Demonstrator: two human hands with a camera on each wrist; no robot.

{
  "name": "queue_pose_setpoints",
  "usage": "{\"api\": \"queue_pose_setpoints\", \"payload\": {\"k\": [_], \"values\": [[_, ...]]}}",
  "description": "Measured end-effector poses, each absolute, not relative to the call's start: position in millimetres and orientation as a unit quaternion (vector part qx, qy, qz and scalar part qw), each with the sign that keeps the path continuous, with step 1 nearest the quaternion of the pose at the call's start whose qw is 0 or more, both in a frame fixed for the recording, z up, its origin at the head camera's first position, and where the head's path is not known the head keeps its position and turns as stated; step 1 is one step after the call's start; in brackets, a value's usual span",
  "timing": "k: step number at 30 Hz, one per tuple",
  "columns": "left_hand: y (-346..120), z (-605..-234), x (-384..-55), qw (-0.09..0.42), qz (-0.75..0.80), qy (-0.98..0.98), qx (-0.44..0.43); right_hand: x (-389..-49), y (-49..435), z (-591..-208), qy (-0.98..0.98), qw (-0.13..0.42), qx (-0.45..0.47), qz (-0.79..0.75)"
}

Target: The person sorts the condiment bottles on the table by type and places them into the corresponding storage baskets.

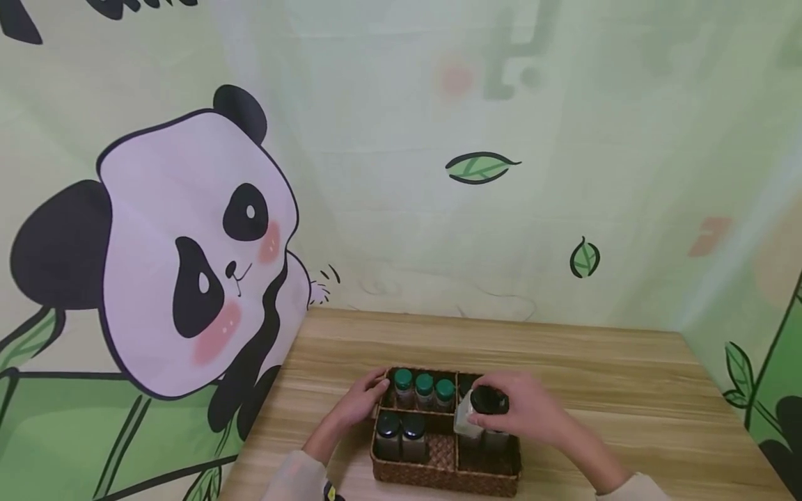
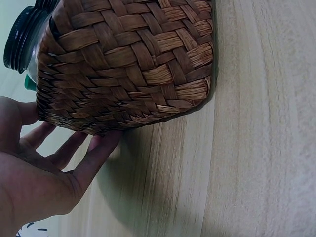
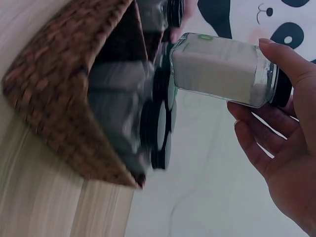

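My right hand (image 1: 529, 410) pinches a clear jar (image 3: 217, 69) of white contents by its black lid, tilted above the right side of the woven basket (image 1: 413, 474). At the basket's back left corner, my left hand (image 2: 44, 173) holds on, its thumb near the rim and its fingers against the wall. Three green-lidded jars (image 1: 424, 386) stand in the back left compartment. The front left one has two black-lidded jars (image 1: 413, 438) beside a bare patch of woven floor. More black-lidded jars (image 3: 116, 103) sit on the right side, partly hidden by my right hand and the raised jar.
The basket rests on a wood-grain table (image 1: 583, 362). Behind the table hangs a pale green cloth (image 1: 376, 174) printed with a panda and leaves. A small dark and yellow item (image 1: 332, 492) shows by my left sleeve at the bottom edge.
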State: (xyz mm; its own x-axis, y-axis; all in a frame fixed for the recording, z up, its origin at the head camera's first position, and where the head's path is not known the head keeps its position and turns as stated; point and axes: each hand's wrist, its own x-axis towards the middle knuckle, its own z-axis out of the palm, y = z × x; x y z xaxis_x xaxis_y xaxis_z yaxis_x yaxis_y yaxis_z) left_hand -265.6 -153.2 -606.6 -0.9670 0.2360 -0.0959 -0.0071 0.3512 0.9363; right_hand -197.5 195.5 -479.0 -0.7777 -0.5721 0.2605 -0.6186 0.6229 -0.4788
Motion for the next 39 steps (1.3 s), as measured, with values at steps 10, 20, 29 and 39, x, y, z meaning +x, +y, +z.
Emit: {"api": "queue_pose_setpoints", "payload": {"k": [10,20,29,39], "values": [[-152.3,-605.6,-263.7,0.105,0.57,0.812,0.07,-201.7,160.6,-494.2,-0.89,-0.004,0.348,0.296],[-152.0,-605.9,-263.0,0.11,0.572,0.81,0.072,-210.2,141.8,-532.2,-0.897,-0.031,0.347,0.272],[-152.2,-605.1,-264.0,0.11,0.566,0.815,0.067,-214.3,128.6,-546.4,-0.907,-0.021,0.348,0.234],[-149.7,-605.0,-262.2,0.115,0.578,0.806,0.062,-214.1,124.3,-559.8,-0.914,-0.012,0.34,0.22]]}}
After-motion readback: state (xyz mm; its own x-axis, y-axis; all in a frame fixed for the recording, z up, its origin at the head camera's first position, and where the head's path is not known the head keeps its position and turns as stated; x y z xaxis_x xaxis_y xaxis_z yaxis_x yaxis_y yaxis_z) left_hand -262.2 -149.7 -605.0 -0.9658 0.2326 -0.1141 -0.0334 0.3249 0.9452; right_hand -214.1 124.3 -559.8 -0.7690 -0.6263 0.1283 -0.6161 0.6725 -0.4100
